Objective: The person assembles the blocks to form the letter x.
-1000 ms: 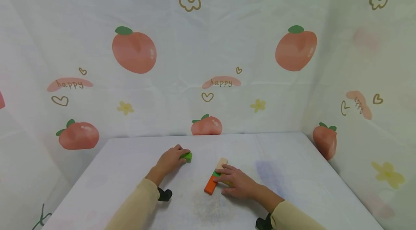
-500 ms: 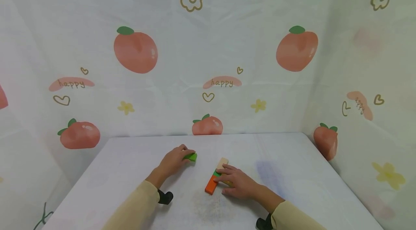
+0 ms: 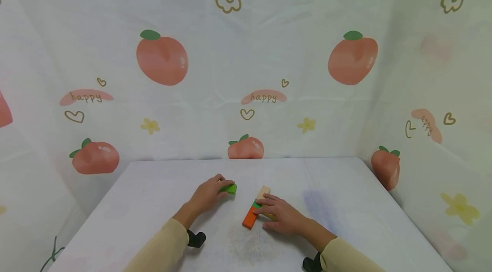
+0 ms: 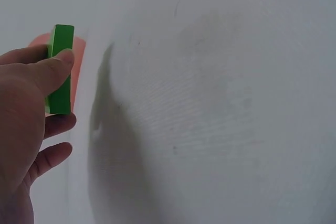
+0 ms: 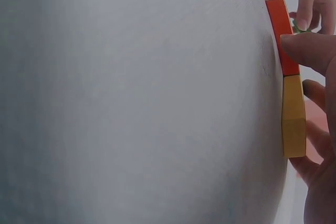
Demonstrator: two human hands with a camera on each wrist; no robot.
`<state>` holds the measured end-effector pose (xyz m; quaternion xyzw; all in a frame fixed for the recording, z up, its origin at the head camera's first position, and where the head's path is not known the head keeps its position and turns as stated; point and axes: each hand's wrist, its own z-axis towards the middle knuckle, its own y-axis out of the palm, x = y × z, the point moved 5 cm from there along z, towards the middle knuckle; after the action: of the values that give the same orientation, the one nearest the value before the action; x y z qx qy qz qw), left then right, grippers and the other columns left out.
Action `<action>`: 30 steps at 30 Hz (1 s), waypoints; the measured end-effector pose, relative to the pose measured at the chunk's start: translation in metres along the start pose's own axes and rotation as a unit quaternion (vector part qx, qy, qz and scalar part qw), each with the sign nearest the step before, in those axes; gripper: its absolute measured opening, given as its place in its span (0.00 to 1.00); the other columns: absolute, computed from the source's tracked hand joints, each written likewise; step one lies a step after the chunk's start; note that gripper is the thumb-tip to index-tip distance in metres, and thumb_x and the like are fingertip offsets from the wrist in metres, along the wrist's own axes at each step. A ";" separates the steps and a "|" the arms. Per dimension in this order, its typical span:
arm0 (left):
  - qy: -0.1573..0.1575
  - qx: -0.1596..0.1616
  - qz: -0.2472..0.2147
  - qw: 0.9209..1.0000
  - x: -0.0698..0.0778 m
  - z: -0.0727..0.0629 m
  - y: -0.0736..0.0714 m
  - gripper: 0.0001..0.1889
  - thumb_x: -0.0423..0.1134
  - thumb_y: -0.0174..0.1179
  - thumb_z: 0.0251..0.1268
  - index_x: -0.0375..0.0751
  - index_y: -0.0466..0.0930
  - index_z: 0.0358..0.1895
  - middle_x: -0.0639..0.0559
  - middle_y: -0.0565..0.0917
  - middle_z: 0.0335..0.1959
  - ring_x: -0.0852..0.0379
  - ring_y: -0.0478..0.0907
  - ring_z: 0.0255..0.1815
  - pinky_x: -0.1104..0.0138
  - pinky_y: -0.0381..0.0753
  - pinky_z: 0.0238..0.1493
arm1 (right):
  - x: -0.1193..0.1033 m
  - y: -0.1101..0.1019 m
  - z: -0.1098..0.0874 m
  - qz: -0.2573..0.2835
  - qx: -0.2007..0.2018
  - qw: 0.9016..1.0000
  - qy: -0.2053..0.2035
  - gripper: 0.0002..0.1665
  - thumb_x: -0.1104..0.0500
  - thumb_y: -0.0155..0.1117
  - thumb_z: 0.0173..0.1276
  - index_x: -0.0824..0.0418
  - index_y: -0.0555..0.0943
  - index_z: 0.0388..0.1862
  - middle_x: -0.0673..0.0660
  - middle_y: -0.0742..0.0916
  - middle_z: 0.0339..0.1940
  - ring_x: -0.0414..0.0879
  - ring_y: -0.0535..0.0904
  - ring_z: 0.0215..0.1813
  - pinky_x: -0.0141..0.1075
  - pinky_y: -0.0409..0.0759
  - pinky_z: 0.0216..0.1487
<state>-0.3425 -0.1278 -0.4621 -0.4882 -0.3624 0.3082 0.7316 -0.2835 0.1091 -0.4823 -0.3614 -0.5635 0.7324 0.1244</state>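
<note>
My left hand (image 3: pixel 207 194) pinches a bright green block (image 4: pixel 62 85) between thumb and fingers, above the white table. In the head view this green block shows at the fingertips, left of a row of blocks. My right hand (image 3: pixel 284 216) rests on that row with its fingers spread. An orange block (image 3: pixel 250 218) forms the near end, a darker green piece (image 3: pixel 256 204) comes after it, and a pale wooden block (image 3: pixel 263 191) is at the far end. A yellow block (image 5: pixel 294 116) lies under my right palm, touching the orange one; the hand partly hides it.
The white table (image 3: pixel 161 178) has a bluish stain (image 3: pixel 319 203) on the right and a greyish smudge (image 3: pixel 251 242) in front. White cloth (image 3: pixel 207 71) printed with fruit rises behind the table and at both sides. Black wrist bands (image 3: pixel 196 239) sit on both wrists.
My left hand has moved right with the green block, closer to the row. My right hand and the blocks under it stay in place.
</note>
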 end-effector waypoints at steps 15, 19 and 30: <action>0.000 -0.007 -0.018 1.000 0.007 -0.007 0.009 0.20 0.45 0.66 0.62 0.55 0.81 0.58 0.59 0.74 0.41 0.61 0.73 0.39 0.64 0.77 0.42 | -0.001 -0.001 0.001 0.006 -0.002 1.000 0.006 0.25 0.49 0.65 0.68 0.44 0.78 0.64 0.49 0.73 0.70 0.57 0.59 0.74 0.58 0.61 0.66; 0.004 -0.010 -0.019 1.000 0.008 -0.008 0.012 0.19 0.46 0.66 0.63 0.54 0.81 0.58 0.59 0.74 0.41 0.62 0.73 0.39 0.65 0.77 0.42 | 0.000 -0.001 0.001 0.006 0.000 1.000 0.001 0.25 0.49 0.65 0.68 0.45 0.78 0.64 0.50 0.73 0.70 0.58 0.60 0.73 0.59 0.62 0.65; 0.014 -0.024 -0.026 0.999 0.016 -0.008 0.017 0.20 0.48 0.65 0.62 0.54 0.81 0.58 0.59 0.75 0.41 0.62 0.72 0.39 0.65 0.77 0.42 | -0.002 -0.003 0.000 0.005 0.011 1.000 -0.021 0.25 0.50 0.65 0.68 0.47 0.78 0.64 0.52 0.74 0.69 0.61 0.61 0.72 0.61 0.63 0.64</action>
<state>-0.3288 -0.1127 -0.4766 -0.5007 -0.3717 0.2736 0.7323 -0.2826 0.1093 -0.4792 -0.3479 -0.5558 0.7465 0.1129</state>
